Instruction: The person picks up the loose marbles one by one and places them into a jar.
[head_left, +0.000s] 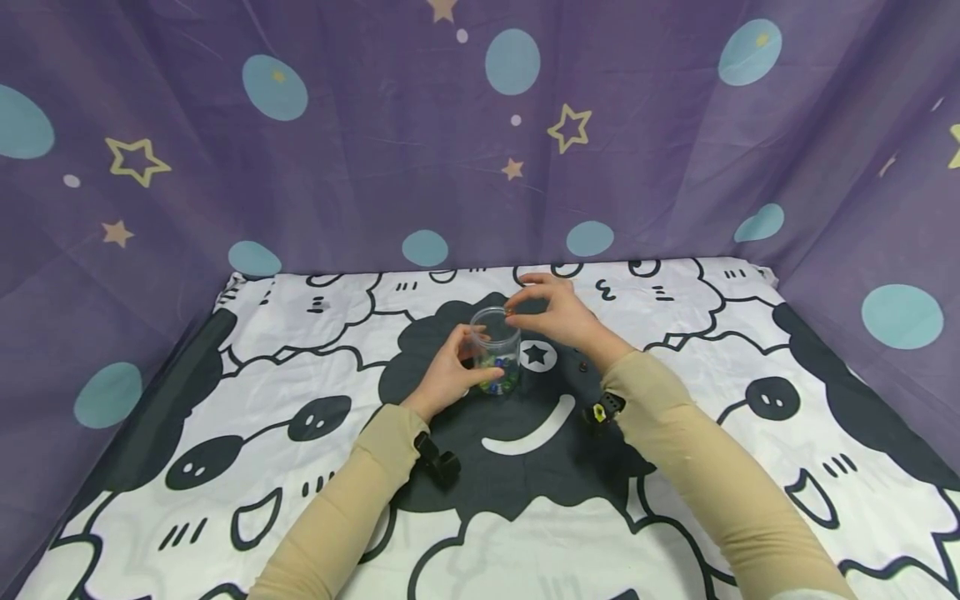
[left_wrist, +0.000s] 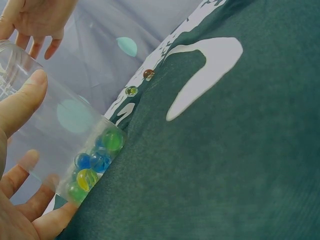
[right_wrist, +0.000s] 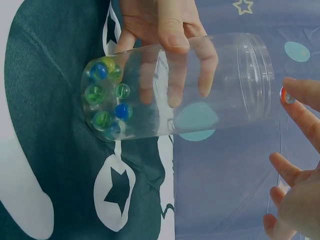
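A clear plastic jar (right_wrist: pixel 230 75) stands upright on the dark part of the cloth, its mouth uncovered. Several green, blue and yellow marbles (left_wrist: pixel 100 162) lie at its bottom. My left hand (head_left: pixel 447 373) grips the jar's side, thumb on the near face and fingers round the back. Just above the rim, my right hand (head_left: pixel 555 313) pinches a clear marble with red and orange streaks (right_wrist: pixel 287 95) between thumb and index finger. The other right fingers are spread apart.
A brown marble (left_wrist: pixel 149 75) and a green-yellow marble (left_wrist: pixel 131 91) lie loose on the cloth beyond the jar in the left wrist view. Black-and-white cartoon cloth (head_left: pixel 540 542) covers the table. A purple curtain (head_left: pixel 390 150) hangs behind and at both sides.
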